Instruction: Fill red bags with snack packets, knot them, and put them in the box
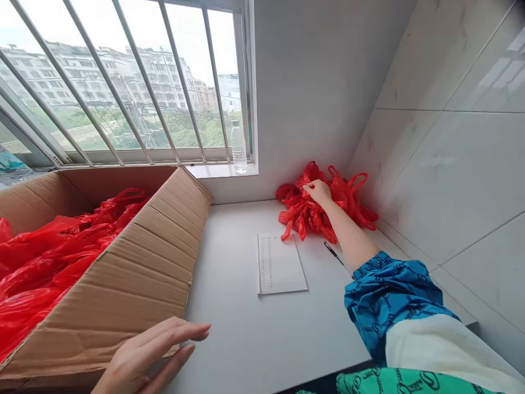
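Observation:
My right hand (pixel 319 192) reaches to the pile of red plastic bags (pixel 338 210) in the corner. Its thumb and fingers are closed on a bag there. Several of the bags are knotted, with their handle loops sticking up. My left hand (pixel 153 355) is in front of the cardboard box (pixel 164 262), holding nothing. Its fingers are stretched out, and the thumb is apart from them. Between the hands lies a white notepad (pixel 283 268) with short columns of handwriting. A black pen (pixel 334 253) rests beside it, near my right forearm.
The open box on the left is full of more red plastic bags (pixel 69 246), and its flap slopes toward the table (pixel 229 334). A clear plastic bottle (pixel 238 148) stands on the sill of a barred window. Tiled wall (pixel 463 180) bounds the right side.

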A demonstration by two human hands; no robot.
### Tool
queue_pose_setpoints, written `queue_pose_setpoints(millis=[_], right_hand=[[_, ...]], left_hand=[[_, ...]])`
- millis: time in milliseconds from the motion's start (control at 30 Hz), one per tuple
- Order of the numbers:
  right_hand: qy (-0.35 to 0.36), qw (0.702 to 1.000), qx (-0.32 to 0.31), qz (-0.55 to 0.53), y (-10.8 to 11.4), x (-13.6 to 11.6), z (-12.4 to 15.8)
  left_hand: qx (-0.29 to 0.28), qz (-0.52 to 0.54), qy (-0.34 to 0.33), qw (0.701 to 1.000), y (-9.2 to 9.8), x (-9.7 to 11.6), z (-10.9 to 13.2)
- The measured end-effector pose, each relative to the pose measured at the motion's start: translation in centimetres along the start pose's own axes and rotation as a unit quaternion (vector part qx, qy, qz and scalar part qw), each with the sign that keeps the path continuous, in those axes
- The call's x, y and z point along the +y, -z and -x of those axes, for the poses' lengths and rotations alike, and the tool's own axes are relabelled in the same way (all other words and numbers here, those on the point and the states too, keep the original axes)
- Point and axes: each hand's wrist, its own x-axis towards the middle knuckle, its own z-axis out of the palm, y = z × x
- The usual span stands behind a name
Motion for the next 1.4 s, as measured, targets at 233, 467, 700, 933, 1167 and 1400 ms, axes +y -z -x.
queue_pose_setpoints(millis=[233,467,700,933,1167,1400], right_hand=[[0.158,0.962,-0.037,-0.22,2.9,-3.5,4.6],[0.236,0.906,-0.213,-0.278,-2.0,-3.6,15.7],[0.218,0.95,-0.135,-0.179,-3.3,-1.8,20.7],[0.208,0.963,-0.169,-0.01,-5.4,-1.2,22.6],[0.194,0.946,-0.24,-0.1,-2.8,0.4,20.8],[0.199,0.954,-0.187,-0.122,-2.5,-0.9,21.4]], left_hand=[[-0.05,0.164,0.066,0.983,-4.0,0.9,-2.8],[0.013,0.184,0.155,0.971,-9.5,-2.2,-7.7],[0.163,0.019,0.17,0.972,-11.5,-3.4,-9.9],[-0.008,-0.015,0.216,0.976,-15.0,-4.5,-13.4],[0.035,0.058,0.265,0.962,-15.1,-8.1,-12.9],[0.033,0.116,0.255,0.959,-14.6,-7.4,-13.1]])
